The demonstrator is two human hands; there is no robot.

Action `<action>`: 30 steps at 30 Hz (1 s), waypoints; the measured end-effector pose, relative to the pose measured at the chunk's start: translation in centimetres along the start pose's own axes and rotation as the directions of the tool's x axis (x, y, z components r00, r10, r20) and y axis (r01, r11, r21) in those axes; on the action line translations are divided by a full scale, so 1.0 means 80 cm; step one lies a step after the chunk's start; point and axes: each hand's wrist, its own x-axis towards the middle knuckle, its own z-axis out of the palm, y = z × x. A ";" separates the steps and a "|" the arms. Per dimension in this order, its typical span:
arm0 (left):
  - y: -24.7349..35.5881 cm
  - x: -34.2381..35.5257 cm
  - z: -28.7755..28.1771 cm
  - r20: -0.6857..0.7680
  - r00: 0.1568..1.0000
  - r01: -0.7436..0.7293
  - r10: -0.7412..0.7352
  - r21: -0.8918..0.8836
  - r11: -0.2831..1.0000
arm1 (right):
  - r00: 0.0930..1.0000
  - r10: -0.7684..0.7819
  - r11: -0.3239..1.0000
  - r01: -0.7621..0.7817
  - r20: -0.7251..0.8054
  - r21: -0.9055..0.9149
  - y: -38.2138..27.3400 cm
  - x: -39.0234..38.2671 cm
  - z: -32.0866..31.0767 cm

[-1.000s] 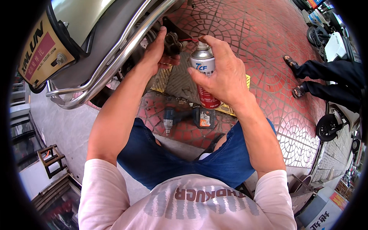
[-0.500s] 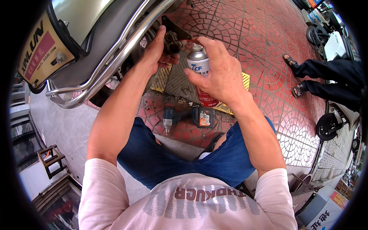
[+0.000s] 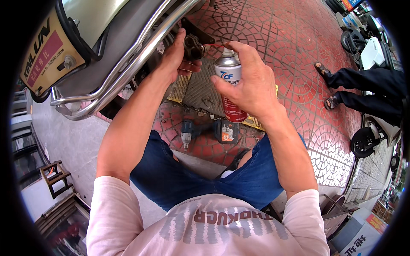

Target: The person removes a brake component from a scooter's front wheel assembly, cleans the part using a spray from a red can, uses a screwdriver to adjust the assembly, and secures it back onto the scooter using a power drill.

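We grasped the spray can (image 3: 228, 71) in our right hand (image 3: 253, 83), so its red straw (image 3: 212, 45) pointed toward the dark metal part (image 3: 194, 48) which our left hand (image 3: 173, 57) held

From my remote post, I note: left hand (image 3: 174, 59) gripping, thumb extended, fingers curled. Right hand (image 3: 254, 85) clasped, forefinger crooked. Both forearms (image 3: 136, 112) reach forward.

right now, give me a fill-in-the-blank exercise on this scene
The right hand holds a spray can whose thin straw is ____ in colour. Of the spray can and the power tool, only the ____ lies on the ground. Another person's legs show on the picture's ____ side.

Missing words: red; power tool; right.
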 end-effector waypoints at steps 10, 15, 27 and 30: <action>-0.002 0.001 0.000 -0.001 1.000 -0.020 0.020 -0.011 1.000 | 0.999 0.009 1.000 -0.009 0.050 0.005 0.001 -0.003 -0.006; -0.001 0.001 -0.001 0.001 1.000 -0.012 0.012 -0.007 1.000 | 0.996 0.048 0.999 -0.048 0.075 0.003 -0.003 -0.004 -0.011; 0.007 -0.002 -0.005 0.041 0.999 -0.013 0.016 -0.089 0.996 | 0.999 -0.004 0.992 0.010 -0.053 0.127 0.002 -0.004 -0.007; 0.010 -0.003 -0.009 0.051 0.998 -0.015 0.022 -0.128 0.992 | 0.996 -0.021 0.990 0.033 -0.086 0.134 -0.001 -0.002 -0.010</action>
